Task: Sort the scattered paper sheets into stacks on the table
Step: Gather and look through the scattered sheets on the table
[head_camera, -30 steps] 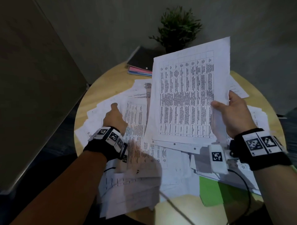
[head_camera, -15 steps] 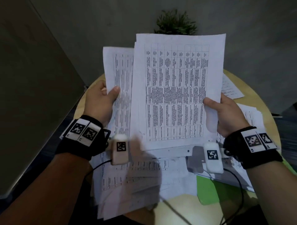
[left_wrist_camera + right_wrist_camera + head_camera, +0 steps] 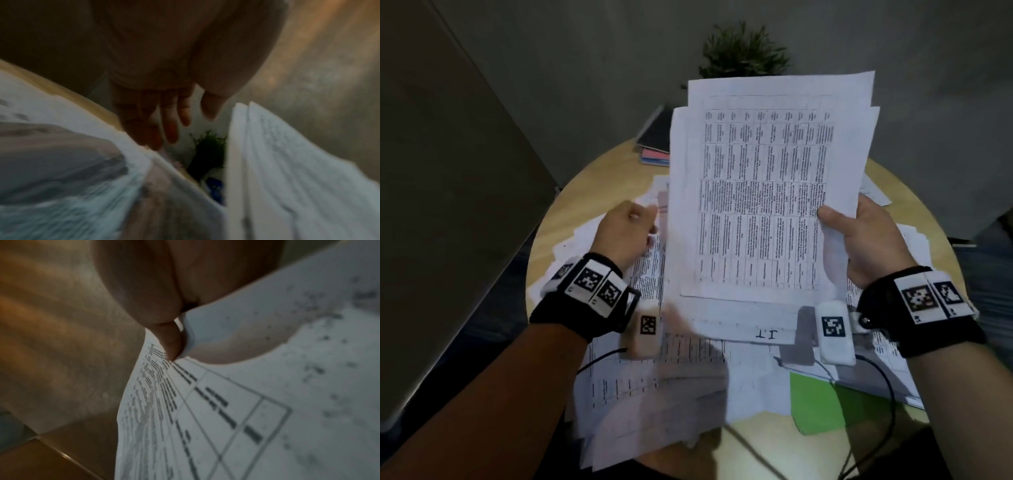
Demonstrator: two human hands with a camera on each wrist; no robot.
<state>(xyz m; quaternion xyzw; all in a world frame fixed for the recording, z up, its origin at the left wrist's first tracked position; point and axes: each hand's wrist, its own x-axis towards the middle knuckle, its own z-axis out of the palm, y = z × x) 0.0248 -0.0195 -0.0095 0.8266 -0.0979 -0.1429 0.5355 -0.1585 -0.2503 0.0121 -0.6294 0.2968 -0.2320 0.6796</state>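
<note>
A bunch of white printed paper sheets is held upright above the round wooden table, pinched at its right edge by the right hand. The left hand is loose and empty, just beside the bunch's left edge. More loose sheets are spread below, near the table's front edge.

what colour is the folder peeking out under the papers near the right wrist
Bright green folder, flat on the round wooden table; the head view shows it best.
</note>
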